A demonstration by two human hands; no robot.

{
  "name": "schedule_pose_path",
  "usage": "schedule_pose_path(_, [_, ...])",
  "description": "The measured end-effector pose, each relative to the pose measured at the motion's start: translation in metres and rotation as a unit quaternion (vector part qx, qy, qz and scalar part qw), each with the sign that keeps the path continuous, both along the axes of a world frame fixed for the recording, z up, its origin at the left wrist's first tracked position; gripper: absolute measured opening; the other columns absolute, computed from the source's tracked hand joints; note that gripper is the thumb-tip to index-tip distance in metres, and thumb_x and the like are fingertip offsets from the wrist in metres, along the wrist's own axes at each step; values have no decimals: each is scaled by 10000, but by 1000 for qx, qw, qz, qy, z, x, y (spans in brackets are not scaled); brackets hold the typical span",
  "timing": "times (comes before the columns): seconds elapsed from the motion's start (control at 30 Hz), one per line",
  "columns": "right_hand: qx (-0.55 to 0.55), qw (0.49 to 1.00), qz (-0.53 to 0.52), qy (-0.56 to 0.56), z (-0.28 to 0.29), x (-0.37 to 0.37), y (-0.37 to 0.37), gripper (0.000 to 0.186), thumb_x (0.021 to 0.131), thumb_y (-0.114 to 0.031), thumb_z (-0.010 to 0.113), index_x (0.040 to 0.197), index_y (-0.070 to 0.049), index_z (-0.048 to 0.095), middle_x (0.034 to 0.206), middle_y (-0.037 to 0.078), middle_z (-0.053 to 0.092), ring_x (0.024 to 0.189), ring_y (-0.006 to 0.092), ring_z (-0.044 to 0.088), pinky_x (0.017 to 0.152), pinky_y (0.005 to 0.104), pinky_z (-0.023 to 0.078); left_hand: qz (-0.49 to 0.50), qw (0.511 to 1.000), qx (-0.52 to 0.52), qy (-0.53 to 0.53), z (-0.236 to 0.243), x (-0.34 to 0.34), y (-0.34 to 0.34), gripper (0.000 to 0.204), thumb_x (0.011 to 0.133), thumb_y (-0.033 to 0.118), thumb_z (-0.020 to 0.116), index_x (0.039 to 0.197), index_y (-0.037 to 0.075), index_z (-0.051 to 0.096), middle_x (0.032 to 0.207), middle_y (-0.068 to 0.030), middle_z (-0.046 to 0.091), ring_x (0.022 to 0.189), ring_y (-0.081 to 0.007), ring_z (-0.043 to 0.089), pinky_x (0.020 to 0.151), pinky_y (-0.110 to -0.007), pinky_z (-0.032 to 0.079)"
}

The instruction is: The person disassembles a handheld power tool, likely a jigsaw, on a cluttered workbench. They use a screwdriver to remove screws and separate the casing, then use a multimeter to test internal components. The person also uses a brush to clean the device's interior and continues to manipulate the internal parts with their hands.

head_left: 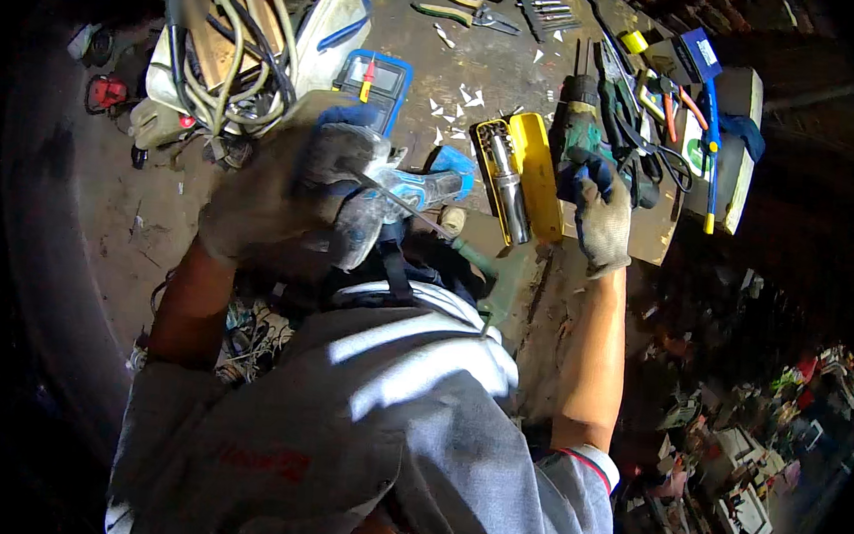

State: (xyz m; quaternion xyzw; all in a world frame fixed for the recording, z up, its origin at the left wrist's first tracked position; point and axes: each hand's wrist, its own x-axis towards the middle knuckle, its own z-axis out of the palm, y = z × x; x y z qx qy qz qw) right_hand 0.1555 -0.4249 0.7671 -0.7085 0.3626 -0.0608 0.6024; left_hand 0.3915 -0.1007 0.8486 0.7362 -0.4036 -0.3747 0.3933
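Note:
My left hand (278,190), in a dusty work glove, is closed around a blue and grey power tool (413,188) held before my chest. A screwdriver (473,258) with a translucent green handle slants across the tool, its shaft reaching toward the left glove; what keeps it there is hidden. My right hand (606,221), gloved with blue fingertips, is at the rear of a green and black power drill (583,129) on the bench. Its fingers are curled in, and a dark part shows at them; I cannot tell what it is. Left of this hand lies an open yellow case (544,181) with a silver driver and bits.
A white container (313,57) of coiled cables stands at far left, beside a blue multimeter (387,78). Pliers (467,11), white scraps and bits lie at the back of the bench (396,24). Scissors (647,149) and cutters crowd the right. Mixed clutter (742,473) covers the lower right.

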Motion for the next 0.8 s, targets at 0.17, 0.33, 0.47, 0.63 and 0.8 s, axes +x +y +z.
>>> schedule_pose_path(0.17, [35,995,-54,-79,10,22,-6,266,906,-29,562,1153,42,630,1048,62,664,916,130,612,861,268,491,4,990,-69,-126,2,1,-3,611,766,123,741,1318,23,498,1282,-146,576,1175,-276,572,997,-395,443])
schedule_pose_path(0.33, [-38,999,36,-3,12,63,4,232,853,-78,627,1068,-50,707,853,44,678,758,142,625,745,287,512,31,995,-85,-34,12,-5,-10,750,688,209,802,1345,55,473,1249,-140,582,1132,-306,587,1005,-411,435])
schedule_pose_path(0.47, [-183,968,162,52,-11,86,7,217,871,-53,613,1071,-44,696,993,89,720,897,195,676,810,308,516,21,995,-55,-82,11,-2,-11,838,624,242,835,1352,60,464,1274,-146,563,1155,-322,570,1014,-418,431])
schedule_pose_path(0.63, [-288,922,233,111,-8,102,11,230,838,-64,611,1049,-80,701,992,168,704,934,332,680,812,384,531,33,996,-26,-77,8,-2,-7,838,687,337,805,1364,22,424,1305,-157,512,1220,-284,514,1038,-397,402])
schedule_pose_path(0.8, [-315,902,242,170,-42,98,5,263,817,-185,656,1058,-85,688,998,191,688,934,362,660,810,432,521,-19,995,-52,-87,2,5,1,939,723,222,773,1464,-47,263,1448,-252,383,1377,-370,360,1133,-426,285])
